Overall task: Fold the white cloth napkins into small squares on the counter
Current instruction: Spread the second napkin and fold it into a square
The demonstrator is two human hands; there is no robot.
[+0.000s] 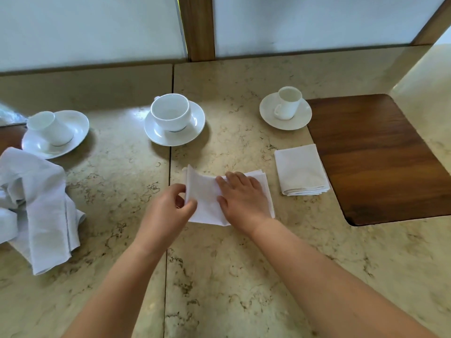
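— Nearest, mid-frame: left hand [168, 206], fingers [189, 206] pinching the lifted left edge of a napkin [206, 200] on the bench [244, 276].
— Right hand [244, 198]?
— Flat, fingers straight, pressing the napkin's right half.
— Elsewhere?
— Folded napkin [301, 170] just right; crumpled napkins [36, 208] at left edge.

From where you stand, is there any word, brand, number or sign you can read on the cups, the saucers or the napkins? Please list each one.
None: no text can be read.
The cups and saucers are plain white.
The napkin being folded and the folded napkin show no print.
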